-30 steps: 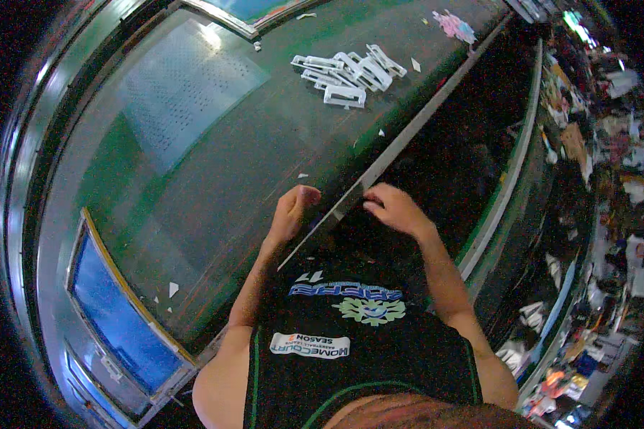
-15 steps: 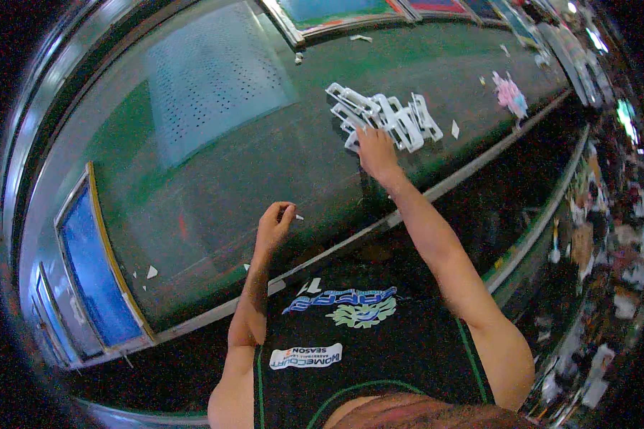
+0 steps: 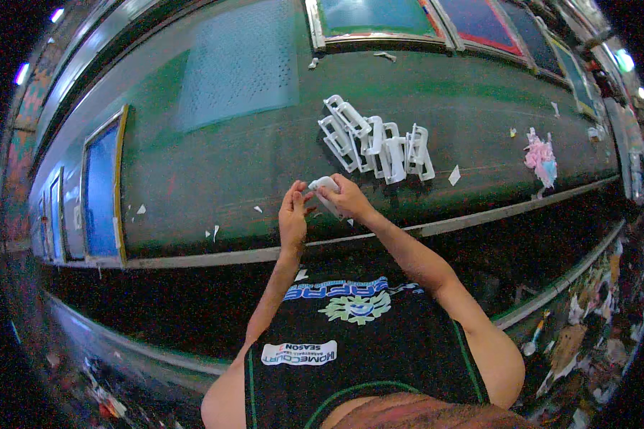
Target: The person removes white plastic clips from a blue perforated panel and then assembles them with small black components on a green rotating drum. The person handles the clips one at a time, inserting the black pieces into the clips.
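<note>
- The person's black shirt (image 3: 350, 343) fills the lower edge, both bare forearms reaching up from it.
- A pale rail (image 3: 479, 214) runs along the near edge of the green table (image 3: 215, 171).
- Left hand (image 3: 293, 218) is over the table just past the rail, fingers loosely curled, fingertips touching the white clip (image 3: 327, 191).
- Right hand (image 3: 349, 199) is closed around the same clip, gripping it from the right; the clip sits between the two hands, just above the table.
- Just beyond lies a pile of white clips (image 3: 376, 139), touching one another.
- Paper scraps (image 3: 454, 175) are scattered about; a pink wad (image 3: 540, 159) lies far right.
- A blue frame (image 3: 101, 189) lies left; more frames (image 3: 379, 18) line the far edge.
</note>
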`<state>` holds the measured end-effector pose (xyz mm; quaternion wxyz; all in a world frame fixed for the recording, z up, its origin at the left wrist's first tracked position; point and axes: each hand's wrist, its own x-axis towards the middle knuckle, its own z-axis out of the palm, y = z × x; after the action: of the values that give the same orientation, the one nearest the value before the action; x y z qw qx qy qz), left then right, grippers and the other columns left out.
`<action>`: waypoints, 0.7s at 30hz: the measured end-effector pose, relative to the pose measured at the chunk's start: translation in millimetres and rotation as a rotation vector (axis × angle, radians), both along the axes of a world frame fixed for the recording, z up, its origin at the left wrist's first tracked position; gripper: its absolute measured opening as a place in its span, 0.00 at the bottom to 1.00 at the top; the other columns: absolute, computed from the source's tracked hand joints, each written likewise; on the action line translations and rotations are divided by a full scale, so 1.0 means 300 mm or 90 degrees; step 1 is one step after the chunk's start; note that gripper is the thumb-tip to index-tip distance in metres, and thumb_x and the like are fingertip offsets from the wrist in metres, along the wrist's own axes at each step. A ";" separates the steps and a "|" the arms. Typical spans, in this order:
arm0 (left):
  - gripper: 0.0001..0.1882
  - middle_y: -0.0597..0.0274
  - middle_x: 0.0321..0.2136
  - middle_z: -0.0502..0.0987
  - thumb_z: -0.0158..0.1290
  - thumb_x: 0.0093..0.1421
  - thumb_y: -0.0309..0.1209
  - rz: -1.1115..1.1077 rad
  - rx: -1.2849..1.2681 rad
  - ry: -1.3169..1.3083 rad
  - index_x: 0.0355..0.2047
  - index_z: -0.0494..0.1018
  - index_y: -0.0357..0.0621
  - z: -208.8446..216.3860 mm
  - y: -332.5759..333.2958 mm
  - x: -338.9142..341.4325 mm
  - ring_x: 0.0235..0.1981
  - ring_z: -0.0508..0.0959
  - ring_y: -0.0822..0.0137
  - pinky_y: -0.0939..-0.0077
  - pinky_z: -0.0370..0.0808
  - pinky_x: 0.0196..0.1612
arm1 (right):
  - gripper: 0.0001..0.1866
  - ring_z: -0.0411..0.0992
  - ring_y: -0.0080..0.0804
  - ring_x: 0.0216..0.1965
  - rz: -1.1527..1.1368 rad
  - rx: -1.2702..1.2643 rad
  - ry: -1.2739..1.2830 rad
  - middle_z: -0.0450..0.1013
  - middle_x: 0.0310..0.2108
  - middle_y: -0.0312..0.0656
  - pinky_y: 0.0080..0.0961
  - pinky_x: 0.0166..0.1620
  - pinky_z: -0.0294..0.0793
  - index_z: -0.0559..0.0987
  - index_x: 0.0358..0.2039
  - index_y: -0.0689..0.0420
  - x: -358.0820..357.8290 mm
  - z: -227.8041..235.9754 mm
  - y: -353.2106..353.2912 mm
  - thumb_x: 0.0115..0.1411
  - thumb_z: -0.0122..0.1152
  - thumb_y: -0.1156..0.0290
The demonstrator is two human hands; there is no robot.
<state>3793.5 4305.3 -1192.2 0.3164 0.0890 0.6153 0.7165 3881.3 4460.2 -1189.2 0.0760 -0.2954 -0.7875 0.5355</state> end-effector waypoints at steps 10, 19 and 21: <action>0.15 0.60 0.45 0.79 0.51 0.62 0.14 -0.034 0.093 0.055 0.48 0.78 0.35 0.283 -0.151 -0.139 0.46 0.78 0.70 0.73 0.78 0.52 | 0.16 0.62 0.14 0.18 0.064 -0.392 0.128 0.69 0.21 0.27 0.17 0.19 0.58 0.78 0.37 0.55 -0.138 0.220 -0.168 0.65 0.64 0.54; 0.13 0.61 0.42 0.78 0.52 0.60 0.12 -0.033 0.193 0.117 0.43 0.79 0.36 0.163 -0.183 -0.357 0.45 0.78 0.69 0.76 0.75 0.52 | 0.14 0.61 0.11 0.18 0.046 -0.324 0.117 0.67 0.22 0.27 0.15 0.19 0.57 0.76 0.36 0.53 -0.328 0.213 -0.213 0.64 0.67 0.57; 0.11 0.62 0.42 0.79 0.54 0.61 0.14 -0.028 0.208 0.072 0.42 0.78 0.36 0.135 -0.222 -0.387 0.45 0.78 0.70 0.78 0.74 0.51 | 0.15 0.62 0.12 0.20 0.064 -0.277 0.094 0.68 0.23 0.28 0.16 0.20 0.60 0.76 0.37 0.53 -0.362 0.182 -0.242 0.64 0.66 0.56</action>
<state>3677.3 4238.7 -1151.7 0.2782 0.1933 0.5052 0.7937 3772.7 4387.7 -1134.7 0.0409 -0.2256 -0.6593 0.7161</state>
